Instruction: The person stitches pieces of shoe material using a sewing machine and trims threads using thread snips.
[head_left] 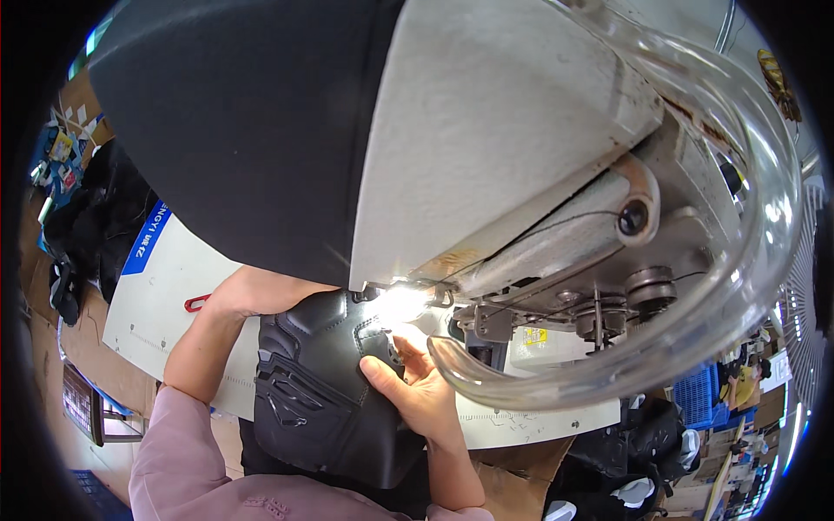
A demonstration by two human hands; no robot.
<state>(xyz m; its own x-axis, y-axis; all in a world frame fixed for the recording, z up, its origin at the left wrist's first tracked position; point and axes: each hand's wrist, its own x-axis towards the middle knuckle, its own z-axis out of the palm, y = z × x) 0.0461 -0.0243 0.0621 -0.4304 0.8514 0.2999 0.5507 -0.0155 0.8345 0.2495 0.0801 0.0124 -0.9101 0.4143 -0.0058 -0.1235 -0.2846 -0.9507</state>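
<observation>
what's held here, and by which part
The black stitched piece, by its right edge, in the right hand; whether the left hand grips it is hidden.

Pale floor (117, 471), blue crate (697, 398) at right

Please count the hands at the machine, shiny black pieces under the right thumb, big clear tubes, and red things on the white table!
Hands: 2, right hand and mostly hidden left hand
Shiny black piece: 1
Big clear tube: 1
Red thing: 1
Total: 5
</observation>
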